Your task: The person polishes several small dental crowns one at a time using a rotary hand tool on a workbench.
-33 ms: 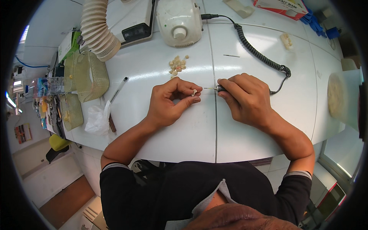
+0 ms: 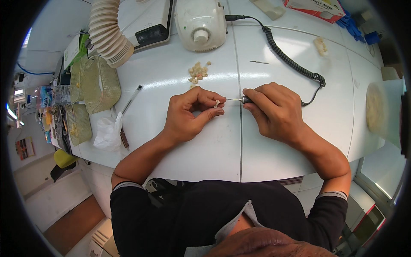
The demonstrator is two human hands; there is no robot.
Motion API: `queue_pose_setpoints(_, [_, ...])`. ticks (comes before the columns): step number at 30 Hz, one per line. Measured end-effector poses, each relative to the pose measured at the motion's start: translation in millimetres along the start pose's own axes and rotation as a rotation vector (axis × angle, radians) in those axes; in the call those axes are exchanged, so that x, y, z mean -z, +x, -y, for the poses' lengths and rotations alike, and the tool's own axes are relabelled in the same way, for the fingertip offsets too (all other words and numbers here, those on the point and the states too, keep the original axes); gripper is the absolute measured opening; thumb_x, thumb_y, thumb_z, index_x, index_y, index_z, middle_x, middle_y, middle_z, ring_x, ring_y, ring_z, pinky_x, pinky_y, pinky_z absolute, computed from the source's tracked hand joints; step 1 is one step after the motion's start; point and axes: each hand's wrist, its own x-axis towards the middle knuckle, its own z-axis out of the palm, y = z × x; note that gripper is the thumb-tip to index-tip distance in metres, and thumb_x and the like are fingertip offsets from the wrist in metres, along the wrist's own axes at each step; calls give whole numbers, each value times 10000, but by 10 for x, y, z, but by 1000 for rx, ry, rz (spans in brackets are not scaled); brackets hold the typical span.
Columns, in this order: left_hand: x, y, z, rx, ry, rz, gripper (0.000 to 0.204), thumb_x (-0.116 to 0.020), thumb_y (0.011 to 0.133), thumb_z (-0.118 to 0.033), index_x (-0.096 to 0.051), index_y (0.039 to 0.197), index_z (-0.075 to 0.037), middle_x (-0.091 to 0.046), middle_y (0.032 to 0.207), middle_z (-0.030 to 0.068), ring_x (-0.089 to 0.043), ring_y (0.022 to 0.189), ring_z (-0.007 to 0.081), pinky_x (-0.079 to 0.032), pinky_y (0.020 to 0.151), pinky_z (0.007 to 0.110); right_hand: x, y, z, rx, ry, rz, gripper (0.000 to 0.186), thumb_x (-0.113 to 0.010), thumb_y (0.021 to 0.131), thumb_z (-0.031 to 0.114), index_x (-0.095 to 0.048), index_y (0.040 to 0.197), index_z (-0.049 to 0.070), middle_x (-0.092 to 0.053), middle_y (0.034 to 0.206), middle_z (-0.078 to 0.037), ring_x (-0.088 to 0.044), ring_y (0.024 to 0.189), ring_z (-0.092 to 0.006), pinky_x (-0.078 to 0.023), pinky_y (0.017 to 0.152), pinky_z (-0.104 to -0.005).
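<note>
A small off-white piece shaped like a dental crown (image 2: 217,103) is pinched between the thumb and fingertips of my left hand (image 2: 190,112). My right hand (image 2: 276,110) grips a rotary handpiece (image 2: 245,99), its thin bur (image 2: 233,99) pointing left. A narrow gap separates the bur's tip from my left fingertips. Beyond my left hand lies a small heap of cream, tooth-like pieces (image 2: 198,72). From behind my right hand a coiled black cord (image 2: 295,60) runs to the white control box (image 2: 200,25) at the back. Part of the handpiece is hidden by my fingers.
A ribbed extraction hose (image 2: 109,32) hangs at the back left. Mesh baskets (image 2: 100,85), a pen (image 2: 132,99) and a crumpled plastic bag (image 2: 108,133) are on the left. A loose bur (image 2: 259,62) and a cream dental model (image 2: 320,46) lie farther right, near a translucent bin (image 2: 381,109).
</note>
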Motion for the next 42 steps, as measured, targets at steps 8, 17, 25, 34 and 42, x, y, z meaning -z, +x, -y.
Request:
queue_pose_setpoints(8, [-83, 0, -129, -20, 115, -12, 183, -864, 925, 46, -683, 919, 19, -838, 1106, 200, -830, 995, 215, -670, 886, 324, -49, -8, 141, 14, -31, 75, 330, -912, 825, 148, -786, 1106, 30, -656, 863, -26, -615, 700, -197, -480, 591, -345])
queue_pose_setpoints(17, [-79, 21, -131, -40, 150, -40, 170, -861, 913, 38, -695, 887, 8, -850, 1019, 185, -841, 931, 199, -664, 829, 302, -71, 24, 155, 31, -63, 108, 351, -904, 834, 153, -785, 1134, 16, -653, 860, -26, -619, 708, -191, -483, 609, -337])
queue_pose_setpoints(25, [-67, 49, -219, 95, 37, -61, 135, -868, 918, 27, -759, 999, 25, -847, 1067, 121, -815, 946, 142, -630, 776, 252, -38, 11, 126, 37, -36, 105, 366, -911, 822, 146, -788, 1138, 11, -673, 872, -33, -625, 705, -194, -486, 610, -337])
queue_pose_setpoints(34, [-56, 36, -162, -23, 179, -12, 242, -899, 895, -7, -831, 1124, -42, -820, 1045, 79, -767, 872, 117, -609, 739, 248, -55, 21, 138, 46, -53, 107, 362, -913, 823, 154, -791, 1136, 17, -675, 881, -30, -633, 719, -190, -493, 621, -336])
queue_pose_setpoints(42, [-79, 41, -206, 59, 167, -47, 219, -915, 896, -65, -815, 1081, -5, -824, 975, 92, -773, 852, 145, -611, 752, 284, -51, 34, 158, 60, -97, 136, 361, -899, 843, 154, -789, 1157, 16, -673, 882, -26, -636, 734, -183, -495, 630, -334])
